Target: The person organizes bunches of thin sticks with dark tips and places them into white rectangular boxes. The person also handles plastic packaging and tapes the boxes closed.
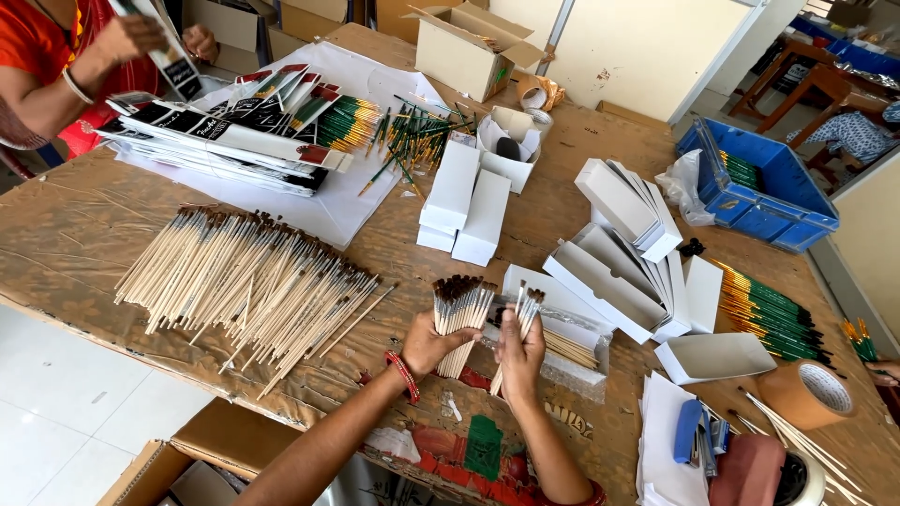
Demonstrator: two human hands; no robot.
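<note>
Left hand [427,345] is clamped on a brush bundle [459,314] over the worktop [75,244]; right hand [520,351] pinches a few brushes [525,309], perhaps three. Best keep bristles level while counting. Beyond lie loose brushes [253,281] and white boxes [464,201].

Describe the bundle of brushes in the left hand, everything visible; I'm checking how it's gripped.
The bundle of brushes is a thick sheaf of pale, wood-like handles with dark bristle tips pointing up and away. The left hand wraps its lower half, holding it roughly upright above the brown table. Handle ends poke out below the fist. The right hand, beside it, holds a few similar brushes.
</note>
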